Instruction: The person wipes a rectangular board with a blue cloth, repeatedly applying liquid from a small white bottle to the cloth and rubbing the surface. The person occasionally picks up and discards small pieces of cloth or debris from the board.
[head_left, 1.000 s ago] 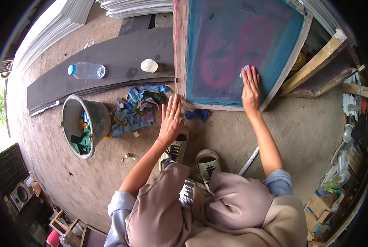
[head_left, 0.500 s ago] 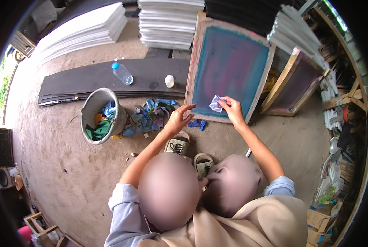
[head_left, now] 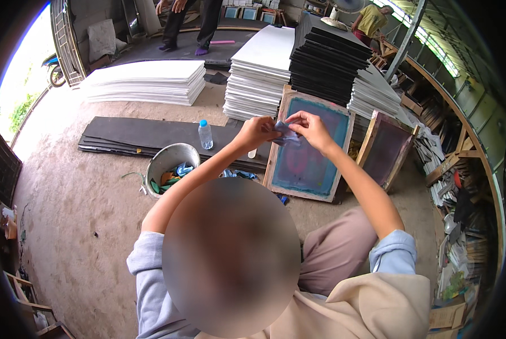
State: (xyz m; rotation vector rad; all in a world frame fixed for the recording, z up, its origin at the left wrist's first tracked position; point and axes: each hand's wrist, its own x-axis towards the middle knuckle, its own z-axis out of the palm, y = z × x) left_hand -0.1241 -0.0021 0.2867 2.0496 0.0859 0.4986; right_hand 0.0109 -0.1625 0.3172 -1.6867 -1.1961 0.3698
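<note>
Toward the lower right of the view, nearest to the camera, a trousered knee is bent. Above the centre, the left hand and the right hand meet at a small crumpled blue-grey cloth. Each grip is closed on it, thumb against fingers, and the cloth appears to be in the air before the framed screen.

Because only the fingertips seem to pinch this cloth, a loose pinch could drop it on the dusty floor, and grit could later scratch the mesh. The framed screen seems only to lean, so a knock from a wrist could make it slide.

Left of centre stands a grey bucket with coloured scraps; a careless elbow could tip it. Beyond it, a clear bottle stands upright on dark sheets, and could fall if these are pushed. At right stands a second screen. Farther up are a white stack and a black stack, and near the top edge, two other people.
</note>
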